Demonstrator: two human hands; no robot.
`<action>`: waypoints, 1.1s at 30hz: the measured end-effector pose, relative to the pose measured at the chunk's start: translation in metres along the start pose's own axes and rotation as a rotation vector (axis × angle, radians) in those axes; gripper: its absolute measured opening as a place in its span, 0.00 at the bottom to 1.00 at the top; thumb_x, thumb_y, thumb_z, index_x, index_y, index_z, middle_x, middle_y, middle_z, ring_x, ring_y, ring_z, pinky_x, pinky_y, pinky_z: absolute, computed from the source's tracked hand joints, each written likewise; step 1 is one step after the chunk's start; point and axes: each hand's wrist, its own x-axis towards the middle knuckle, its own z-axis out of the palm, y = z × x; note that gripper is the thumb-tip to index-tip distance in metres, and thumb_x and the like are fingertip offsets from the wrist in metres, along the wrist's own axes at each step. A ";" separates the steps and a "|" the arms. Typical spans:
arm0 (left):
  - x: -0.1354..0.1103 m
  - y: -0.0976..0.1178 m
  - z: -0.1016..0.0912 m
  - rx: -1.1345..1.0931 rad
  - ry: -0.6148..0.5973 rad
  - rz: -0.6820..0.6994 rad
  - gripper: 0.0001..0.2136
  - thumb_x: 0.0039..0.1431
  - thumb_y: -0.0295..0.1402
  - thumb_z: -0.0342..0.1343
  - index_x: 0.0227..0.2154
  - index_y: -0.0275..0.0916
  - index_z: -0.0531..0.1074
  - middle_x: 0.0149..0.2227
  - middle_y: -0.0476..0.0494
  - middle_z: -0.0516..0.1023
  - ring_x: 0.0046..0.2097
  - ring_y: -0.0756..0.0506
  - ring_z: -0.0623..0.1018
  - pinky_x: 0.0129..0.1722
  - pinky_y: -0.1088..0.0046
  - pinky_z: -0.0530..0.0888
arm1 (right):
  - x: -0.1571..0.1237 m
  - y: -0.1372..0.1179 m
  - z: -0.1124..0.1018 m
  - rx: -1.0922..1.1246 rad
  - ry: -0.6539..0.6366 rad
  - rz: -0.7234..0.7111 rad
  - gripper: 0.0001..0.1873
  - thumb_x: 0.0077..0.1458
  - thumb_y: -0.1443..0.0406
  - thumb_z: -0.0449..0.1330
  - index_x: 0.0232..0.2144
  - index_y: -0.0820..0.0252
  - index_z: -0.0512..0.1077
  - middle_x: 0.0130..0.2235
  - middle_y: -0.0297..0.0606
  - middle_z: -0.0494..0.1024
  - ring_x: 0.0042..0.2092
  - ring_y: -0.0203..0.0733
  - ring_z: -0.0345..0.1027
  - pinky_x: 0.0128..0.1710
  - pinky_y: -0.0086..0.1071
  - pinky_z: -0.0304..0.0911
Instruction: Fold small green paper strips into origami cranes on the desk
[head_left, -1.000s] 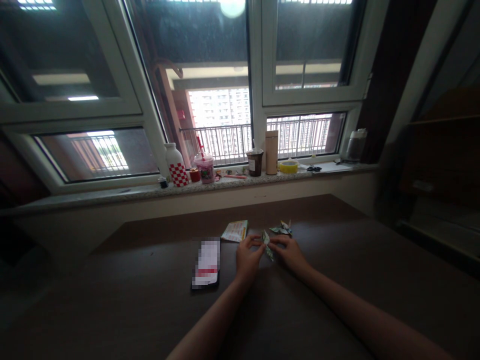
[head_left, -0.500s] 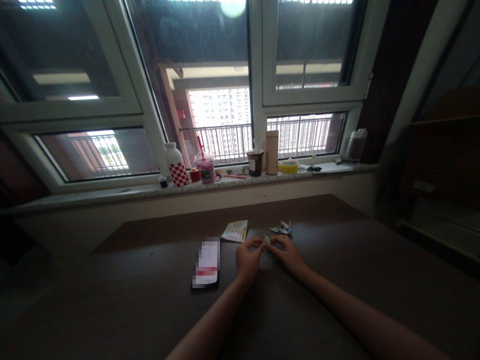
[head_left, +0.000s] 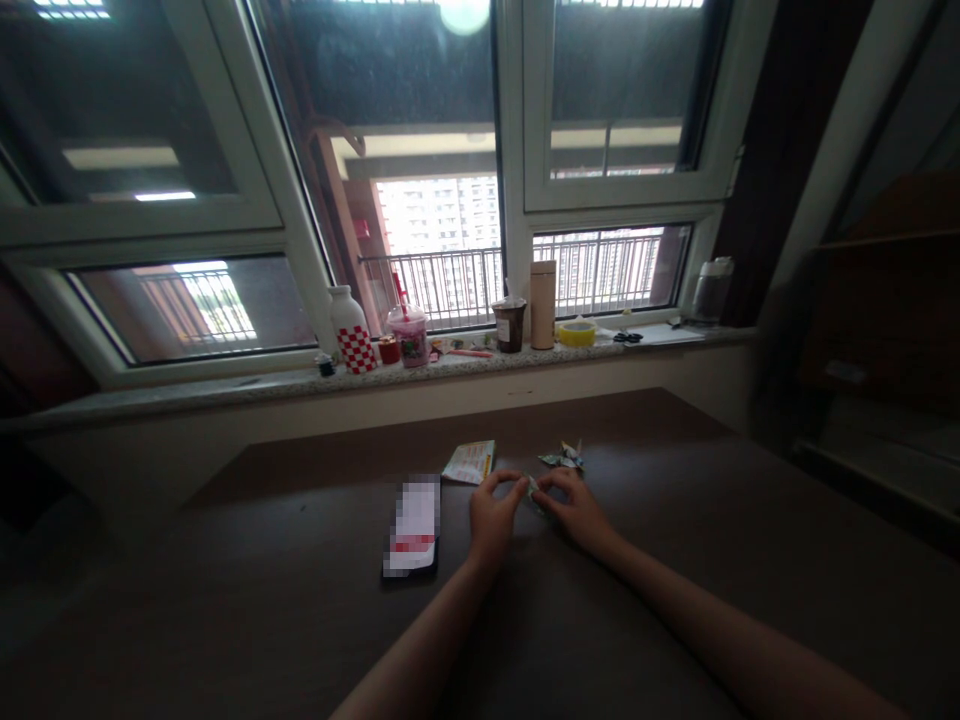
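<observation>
Between my fingertips is a small folded piece of patterned paper (head_left: 532, 487), pale green, mostly hidden by the fingers. My left hand (head_left: 495, 512) pinches its left side with thumb and forefinger. On its right side my right hand (head_left: 571, 503) pinches it too. Just beyond the right hand lie folded paper pieces (head_left: 566, 457) with pointed tips. A printed paper packet (head_left: 470, 462) rests beyond the left hand. To the left of that hand a phone (head_left: 412, 527) lies face up, its screen blurred out.
The brown table (head_left: 300, 630) ends short of a stone windowsill (head_left: 457, 368). Along the sill stand a checked white bottle (head_left: 354, 335), a pink drink cup (head_left: 409, 338), a brown cup (head_left: 509, 328), a tan flask (head_left: 543, 305), yellow tape (head_left: 577, 334) and scissors (head_left: 628, 338).
My left hand has shifted slightly left, and the fingertips are a little further apart. More of the folded paper shows between them. The other things on the table stay put.
</observation>
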 end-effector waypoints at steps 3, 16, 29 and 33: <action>0.001 -0.002 0.000 -0.028 -0.017 -0.004 0.08 0.48 0.38 0.61 0.28 0.38 0.77 0.34 0.44 0.82 0.42 0.42 0.79 0.47 0.65 0.72 | 0.000 0.000 -0.001 -0.004 -0.011 0.001 0.16 0.51 0.50 0.62 0.29 0.56 0.75 0.36 0.40 0.74 0.45 0.48 0.66 0.52 0.43 0.60; 0.006 -0.003 0.000 -0.052 -0.029 0.007 0.09 0.47 0.39 0.62 0.26 0.38 0.76 0.30 0.45 0.81 0.37 0.44 0.79 0.42 0.68 0.73 | 0.001 -0.002 -0.002 0.009 -0.042 0.021 0.16 0.50 0.50 0.62 0.28 0.56 0.76 0.35 0.39 0.75 0.45 0.48 0.67 0.51 0.42 0.60; 0.008 0.001 -0.006 0.159 -0.008 0.091 0.05 0.49 0.33 0.62 0.31 0.41 0.74 0.30 0.48 0.80 0.40 0.43 0.79 0.48 0.64 0.69 | 0.002 0.000 0.000 0.018 -0.061 0.038 0.15 0.49 0.51 0.63 0.30 0.56 0.78 0.34 0.38 0.78 0.42 0.47 0.69 0.48 0.39 0.63; 0.009 -0.007 -0.006 0.158 -0.092 0.085 0.09 0.49 0.32 0.63 0.36 0.42 0.77 0.33 0.46 0.82 0.43 0.42 0.79 0.51 0.62 0.68 | 0.001 0.004 0.001 0.004 -0.040 0.042 0.14 0.49 0.52 0.63 0.28 0.57 0.78 0.33 0.38 0.77 0.42 0.47 0.69 0.48 0.39 0.62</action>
